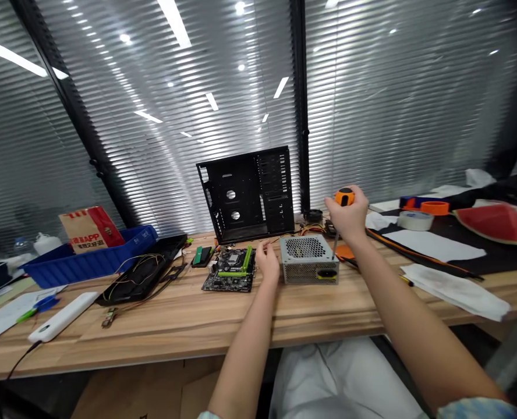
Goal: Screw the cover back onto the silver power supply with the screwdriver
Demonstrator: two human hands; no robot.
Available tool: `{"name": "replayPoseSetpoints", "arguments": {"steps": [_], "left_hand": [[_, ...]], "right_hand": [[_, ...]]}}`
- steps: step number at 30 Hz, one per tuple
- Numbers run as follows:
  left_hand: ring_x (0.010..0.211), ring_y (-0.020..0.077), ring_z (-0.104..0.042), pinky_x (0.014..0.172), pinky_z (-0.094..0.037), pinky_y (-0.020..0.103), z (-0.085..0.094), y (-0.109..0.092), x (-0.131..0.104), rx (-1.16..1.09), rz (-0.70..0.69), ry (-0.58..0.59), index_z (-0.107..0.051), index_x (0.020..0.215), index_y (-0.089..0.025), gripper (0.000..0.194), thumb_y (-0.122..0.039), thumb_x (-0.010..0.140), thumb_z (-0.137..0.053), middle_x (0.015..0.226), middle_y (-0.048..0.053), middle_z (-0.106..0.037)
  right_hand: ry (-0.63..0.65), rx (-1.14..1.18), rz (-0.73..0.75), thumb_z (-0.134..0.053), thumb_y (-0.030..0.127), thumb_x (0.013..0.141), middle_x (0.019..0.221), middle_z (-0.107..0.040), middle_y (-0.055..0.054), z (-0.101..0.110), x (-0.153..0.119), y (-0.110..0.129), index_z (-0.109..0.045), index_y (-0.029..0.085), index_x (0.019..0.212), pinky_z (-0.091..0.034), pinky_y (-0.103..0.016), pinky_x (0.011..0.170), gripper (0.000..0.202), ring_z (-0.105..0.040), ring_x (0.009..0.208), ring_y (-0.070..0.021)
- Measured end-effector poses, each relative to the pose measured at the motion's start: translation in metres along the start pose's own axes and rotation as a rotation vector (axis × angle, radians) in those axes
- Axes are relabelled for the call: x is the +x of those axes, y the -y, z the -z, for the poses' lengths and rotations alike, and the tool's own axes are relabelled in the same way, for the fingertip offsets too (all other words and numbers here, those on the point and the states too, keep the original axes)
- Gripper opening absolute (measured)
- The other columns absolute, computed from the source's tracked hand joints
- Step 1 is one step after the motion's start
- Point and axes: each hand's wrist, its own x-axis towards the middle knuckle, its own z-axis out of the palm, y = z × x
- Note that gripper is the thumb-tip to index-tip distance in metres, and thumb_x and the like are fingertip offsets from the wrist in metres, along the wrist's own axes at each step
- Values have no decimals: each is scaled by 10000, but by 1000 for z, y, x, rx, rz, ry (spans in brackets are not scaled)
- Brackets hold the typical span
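Observation:
My right hand [350, 216] is wrapped round the orange and black handle of a screwdriver [344, 196]. Its shaft points down to the right edge of a grey metal power supply [310, 272] with a perforated top. Between that box and a motherboard [230, 283] with lime-green slots is my left hand [268, 262], its fingers curled together near the board's right edge. Whether those fingers hold something small cannot be made out. Behind them an open black computer case [245, 195] stands upright.
A blue bin [96, 259] with a paper bag, a black front panel with cables [142, 273] and a white power bank [64, 317] lie left. Tape [415, 220], a black mat and white cloths [457, 288] are right. A small fan [314, 216] sits behind the power supply.

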Motion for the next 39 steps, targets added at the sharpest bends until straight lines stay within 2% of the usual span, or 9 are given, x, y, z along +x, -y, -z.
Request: {"name": "replayPoseSetpoints", "arguments": {"steps": [6,9,13,18,23,39], "left_hand": [[867,197,-631,850,-476,329,-7,16,2,-56,127,35,-653,841,-173,112,-261,803,-596,906,68,-698],[858,189,-625,844,-476,320,-8,17,1,-73,144,70,-647,853,-169,132,-279,782,-629,894,60,-686],[755,161,-595,758,-473,292,-11,18,-1,-80,173,115,-642,889,-163,190,-278,742,-681,792,23,-635],[702,137,-572,720,-463,269,-14,20,0,-87,193,144,-626,918,-159,247,-283,720,-706,744,-8,-591],[742,155,-589,763,-464,287,-14,20,-1,-75,194,150,-629,918,-164,246,-288,720,-707,745,-6,-593],[843,190,-599,848,-459,319,-9,15,-5,-51,81,222,-644,933,-176,159,-261,801,-616,842,34,-639]], "right_hand": [[9,39,-18,-660,289,633,613,-397,74,0,5,-10,-437,234,739,-343,-284,544,253,-376,537,-110],[12,21,-1,-649,303,629,618,-409,67,-3,1,-1,-440,236,759,-356,-296,563,254,-382,547,-119],[48,-9,11,-642,308,620,669,-446,48,-8,-5,13,-462,227,802,-363,-297,602,268,-403,599,-131],[89,-38,-24,-625,287,641,650,-446,57,-14,-8,19,-457,229,801,-356,-291,630,239,-405,609,-132],[22,-79,-7,-594,305,713,636,-445,41,-11,-8,20,-429,236,741,-344,-295,620,181,-406,600,-141],[-98,-125,-33,-577,291,770,729,-513,-5,-12,-6,13,-454,231,895,-395,-342,703,185,-476,664,-191]]}}
